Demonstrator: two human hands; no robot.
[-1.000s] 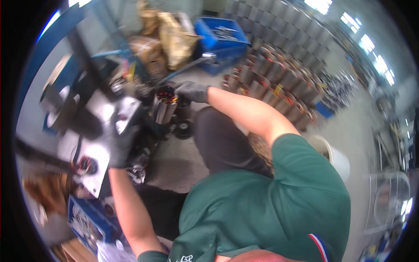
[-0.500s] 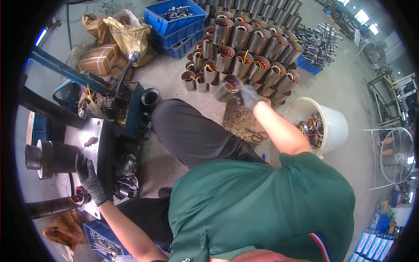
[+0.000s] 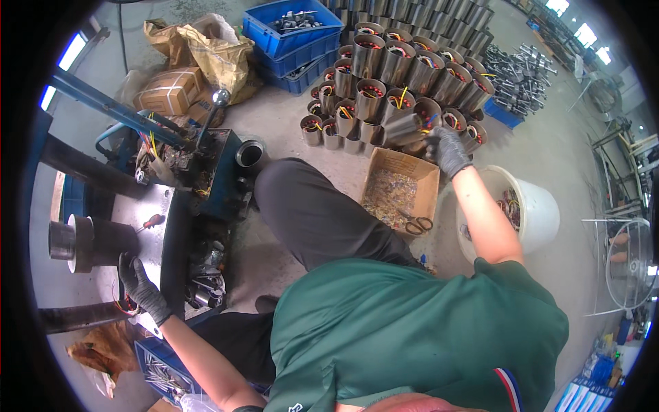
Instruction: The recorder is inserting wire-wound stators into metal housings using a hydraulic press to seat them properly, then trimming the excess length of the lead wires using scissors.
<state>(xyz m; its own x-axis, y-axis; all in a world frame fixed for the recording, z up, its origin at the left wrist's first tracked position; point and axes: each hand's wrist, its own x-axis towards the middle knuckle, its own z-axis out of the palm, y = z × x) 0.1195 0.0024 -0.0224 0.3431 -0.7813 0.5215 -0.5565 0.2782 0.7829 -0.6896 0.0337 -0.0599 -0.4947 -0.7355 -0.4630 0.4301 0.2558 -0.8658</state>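
Observation:
My gloved right hand (image 3: 449, 152) is closed at the open end of a steel cylinder (image 3: 401, 129), where red parts and coloured wires show. The cylinder lies tilted almost sideways, against the near side of the stacked cylinders (image 3: 371, 53). On the left, my gloved left hand (image 3: 143, 288) rests with fingers extended at the edge of a metal press plate (image 3: 152, 250), beside a dark round steel die (image 3: 110, 242). Thin wires (image 3: 123, 305) stick out past that hand; the wound coil they belong to is mostly hidden. A red-handled screwdriver (image 3: 152, 221) lies on the plate.
A cardboard box (image 3: 391, 182) of scraps with scissors (image 3: 417, 225) stands between my knee and a white bucket (image 3: 535, 213) of wound parts. Blue crates (image 3: 292, 34) stand behind. A lever with a ball knob (image 3: 220, 97) rises by the machine.
My right hand has carried the cylinder rightward over the box and tipped it sideways by the stack. My left hand stays at the plate and now covers most of the coil. The view has shifted slightly.

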